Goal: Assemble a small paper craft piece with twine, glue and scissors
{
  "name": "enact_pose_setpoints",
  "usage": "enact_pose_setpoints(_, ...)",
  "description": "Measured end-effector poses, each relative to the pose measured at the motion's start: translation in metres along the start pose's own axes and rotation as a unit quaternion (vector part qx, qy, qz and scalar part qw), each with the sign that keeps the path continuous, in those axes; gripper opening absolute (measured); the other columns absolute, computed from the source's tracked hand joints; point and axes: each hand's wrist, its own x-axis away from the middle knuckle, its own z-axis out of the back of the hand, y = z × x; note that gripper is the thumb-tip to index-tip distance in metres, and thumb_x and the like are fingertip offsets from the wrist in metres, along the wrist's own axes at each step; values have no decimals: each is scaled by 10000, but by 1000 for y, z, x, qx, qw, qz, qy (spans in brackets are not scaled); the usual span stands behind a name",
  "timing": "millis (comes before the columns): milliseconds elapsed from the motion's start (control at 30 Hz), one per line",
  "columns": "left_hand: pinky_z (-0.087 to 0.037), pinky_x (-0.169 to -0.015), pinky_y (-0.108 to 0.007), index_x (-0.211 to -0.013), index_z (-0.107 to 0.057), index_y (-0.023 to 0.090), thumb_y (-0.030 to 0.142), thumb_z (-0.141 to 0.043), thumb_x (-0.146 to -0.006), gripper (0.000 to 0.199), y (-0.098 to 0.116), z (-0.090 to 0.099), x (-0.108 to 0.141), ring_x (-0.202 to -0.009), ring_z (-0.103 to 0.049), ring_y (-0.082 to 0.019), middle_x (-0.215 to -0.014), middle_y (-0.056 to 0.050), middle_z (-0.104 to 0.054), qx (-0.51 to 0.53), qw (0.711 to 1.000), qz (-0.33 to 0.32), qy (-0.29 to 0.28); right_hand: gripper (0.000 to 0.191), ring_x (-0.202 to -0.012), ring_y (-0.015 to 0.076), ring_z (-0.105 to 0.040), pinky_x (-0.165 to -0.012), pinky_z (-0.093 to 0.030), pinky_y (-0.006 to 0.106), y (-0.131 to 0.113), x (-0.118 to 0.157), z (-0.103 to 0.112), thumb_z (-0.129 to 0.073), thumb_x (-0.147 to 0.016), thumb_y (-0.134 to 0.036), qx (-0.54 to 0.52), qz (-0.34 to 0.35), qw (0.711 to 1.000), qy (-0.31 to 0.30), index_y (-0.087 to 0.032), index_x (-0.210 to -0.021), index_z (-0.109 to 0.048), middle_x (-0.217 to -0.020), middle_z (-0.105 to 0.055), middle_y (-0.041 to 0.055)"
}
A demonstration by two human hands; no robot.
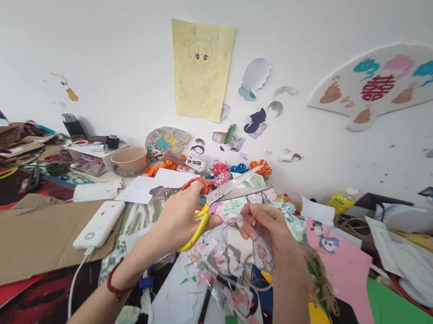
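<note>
Half the cutout [229, 211] behind left hand [267, 230]

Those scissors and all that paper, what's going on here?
A person is working with paper by hand. Their right hand grips yellow-handled scissors with the blades open, and their left hand pinches a printed paper piece beside the blades. Cut paper scraps lie below, near a white power bank.

Craft room, paper cutouts [255, 77] on wall [97, 35]
</note>
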Motion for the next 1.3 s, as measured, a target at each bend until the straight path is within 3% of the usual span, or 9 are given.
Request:
enact_pose_setpoints(200,-454,-790,-395,-1158,-509,211,443,-581,-820,416,4,-1,0,-1001,-648,-320,-1167,-94,-674,-14,1000,-10,-22,204,-455,95,-516,-524,-451,269,0,0,0,-724,-840,-314,24,-6,1000,4,-133,-752,-762,-540,-509,-26)
enact_pose_setpoints(367,-454,-804,-372,-1155,-523,223,408,-616,-814,399,8,1,0,-975,-650,-299,-1109,-72,-687,-23,999,10,-30,213,-461,104,-522,-537,-441,273,-1,0,0,-729,-840,-331,41,-9,999,7,-134,-766,-763,-518,-524,-24)
enact_pose_setpoints(900,-371,-674,-314,-997,-542,213,548,-528,-870,359,4,-1,0,-812,-649,-264,-970,-68,-709,-40,999,7,-24,256,-512,118,-552,-574,-423,260,-6,2,2,-677,-891,-374,97,-16,995,-25,-145,-803,-751,-497,-572,-7)
enact_pose_setpoints(1300,-290,-599,-270,-866,-527,214,487,-555,-858,275,6,-2,1,-684,-632,-211,-775,-20,-691,-40,999,10,-20,276,-526,129,-554,-587,-426,276,-7,3,7,-678,-887,-398,129,-7,992,-6,-140,-817,-748,-521,-590,4)
